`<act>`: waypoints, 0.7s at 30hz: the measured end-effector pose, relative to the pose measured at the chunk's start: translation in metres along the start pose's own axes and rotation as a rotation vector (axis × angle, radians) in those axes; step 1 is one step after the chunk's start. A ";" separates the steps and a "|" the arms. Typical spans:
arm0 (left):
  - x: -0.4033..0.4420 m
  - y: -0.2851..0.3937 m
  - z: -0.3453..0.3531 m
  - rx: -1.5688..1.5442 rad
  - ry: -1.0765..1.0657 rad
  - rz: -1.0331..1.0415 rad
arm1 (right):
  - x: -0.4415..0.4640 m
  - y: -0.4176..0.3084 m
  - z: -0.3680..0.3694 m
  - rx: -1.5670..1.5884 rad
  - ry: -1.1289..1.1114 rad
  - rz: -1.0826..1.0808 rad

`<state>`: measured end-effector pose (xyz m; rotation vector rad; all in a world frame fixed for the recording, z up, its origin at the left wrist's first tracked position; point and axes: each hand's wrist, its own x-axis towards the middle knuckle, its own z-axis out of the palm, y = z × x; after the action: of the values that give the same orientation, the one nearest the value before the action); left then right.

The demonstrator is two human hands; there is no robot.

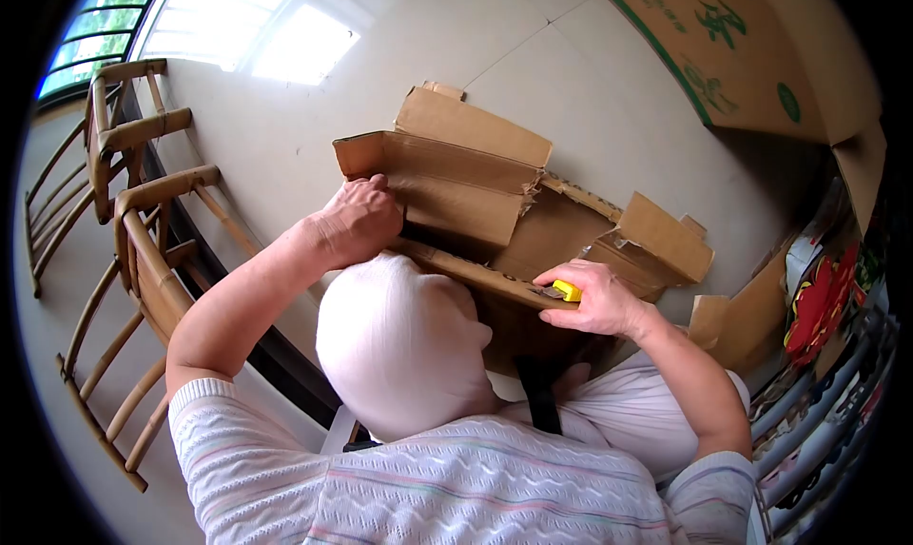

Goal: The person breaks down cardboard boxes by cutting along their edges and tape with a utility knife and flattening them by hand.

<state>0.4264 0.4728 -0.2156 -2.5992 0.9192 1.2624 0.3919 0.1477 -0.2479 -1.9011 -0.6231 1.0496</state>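
A brown cardboard box (456,223) with flaps folded out and ragged torn edges lies in front of my knees. My left hand (366,220) is closed on the box's left end, its fingertips partly hidden. My right hand (606,300) grips a yellow box cutter (568,290) at the near edge of the cardboard. The cutter's tip points left, at or very close to that edge; whether the blade is in the cardboard I cannot tell. Past a torn gap, one flap (666,239) sticks out to the right.
Bamboo chairs (157,260) stand at the left. A large printed carton (751,60) is at the upper right. Stacked flat material (818,440) and a red-patterned item (825,302) sit at the right. My pale-clothed knee (395,345) rises close to the box.
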 end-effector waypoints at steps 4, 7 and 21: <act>0.003 0.003 -0.006 0.026 -0.119 -0.073 | -0.002 0.000 0.002 0.002 -0.001 -0.012; -0.009 -0.009 -0.028 -0.109 -0.047 -0.033 | -0.003 0.006 0.009 0.037 0.043 -0.053; 0.070 -0.009 -0.074 -0.034 -0.047 -0.113 | -0.007 -0.011 0.016 -0.010 0.011 0.002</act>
<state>0.5148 0.4209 -0.2209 -2.5945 0.7384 1.3141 0.3742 0.1551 -0.2400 -1.9152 -0.6222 1.0386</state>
